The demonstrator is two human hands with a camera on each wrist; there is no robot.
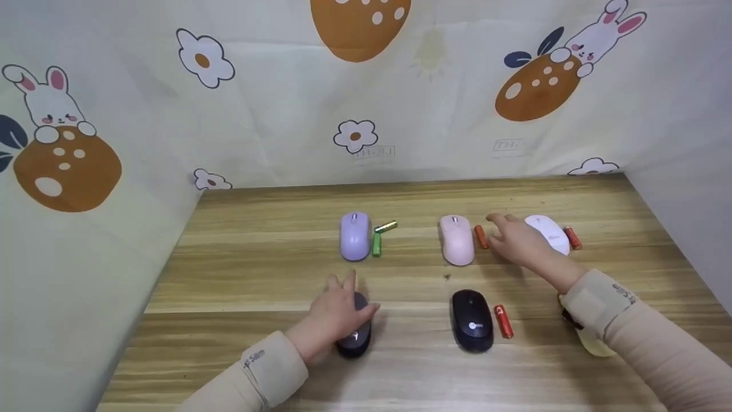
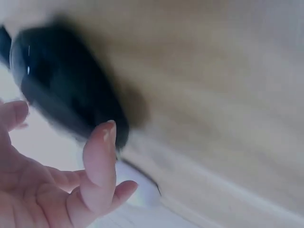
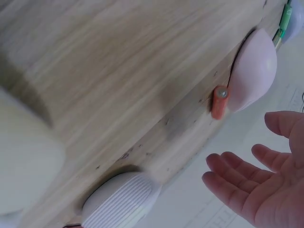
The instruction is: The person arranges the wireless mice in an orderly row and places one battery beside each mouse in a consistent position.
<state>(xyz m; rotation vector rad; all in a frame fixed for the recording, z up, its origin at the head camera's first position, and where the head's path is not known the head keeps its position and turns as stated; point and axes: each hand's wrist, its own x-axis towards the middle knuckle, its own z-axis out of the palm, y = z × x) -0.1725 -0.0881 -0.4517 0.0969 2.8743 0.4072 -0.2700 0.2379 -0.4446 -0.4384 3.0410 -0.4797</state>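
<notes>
My left hand (image 1: 333, 312) hovers over a dark mouse (image 1: 355, 343), fingers loosely spread and partly covering it. The left wrist view shows the same dark mouse (image 2: 66, 85) beyond the fingers, which do not wrap around it. Out at the right, my right hand (image 1: 517, 240) has its fingers extended with nothing held. It is between an orange battery (image 1: 481, 237) and a white mouse (image 1: 550, 233), covering part of the latter. Beside the battery lies a pink mouse (image 1: 457, 240); the right wrist view shows the battery (image 3: 219, 102) apart from the fingers.
A purple mouse (image 1: 355, 236) sits beside a green battery (image 1: 376, 245) and a gold one (image 1: 386, 226). Nearer are a black mouse (image 1: 472, 320) and a red battery (image 1: 504, 321). Another red battery (image 1: 573, 238) lies far right. The right forearm partly hides a yellowish mouse (image 1: 596, 345).
</notes>
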